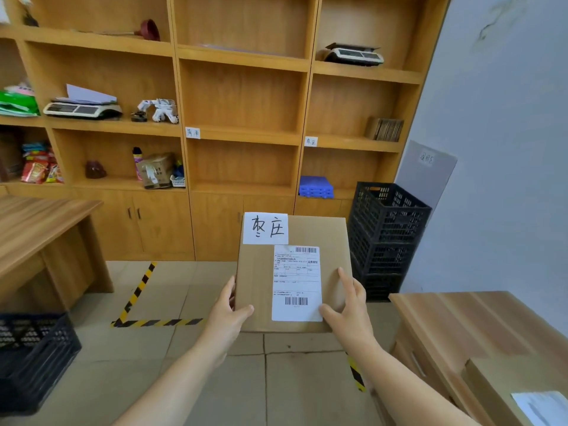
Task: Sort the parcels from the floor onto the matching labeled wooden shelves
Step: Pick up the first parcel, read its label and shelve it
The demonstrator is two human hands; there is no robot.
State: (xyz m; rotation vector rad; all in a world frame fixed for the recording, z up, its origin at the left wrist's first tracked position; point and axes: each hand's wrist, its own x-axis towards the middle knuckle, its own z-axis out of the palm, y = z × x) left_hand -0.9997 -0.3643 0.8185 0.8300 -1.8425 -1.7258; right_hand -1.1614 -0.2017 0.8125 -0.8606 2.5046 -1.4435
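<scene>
The wooden shelves [242,133] carried two scales [82,109] [353,55], a plunger [149,29], a taped box [156,171], snack bags [41,167] and blue trays [316,187]. On the tiled floor [190,364] stood stacked black crates [384,238] beside striped tape [138,290].

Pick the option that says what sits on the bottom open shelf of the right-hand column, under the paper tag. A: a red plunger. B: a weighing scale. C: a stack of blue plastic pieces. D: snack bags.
C: a blue plastic stack lies on that shelf, below the right-hand tag.
</scene>
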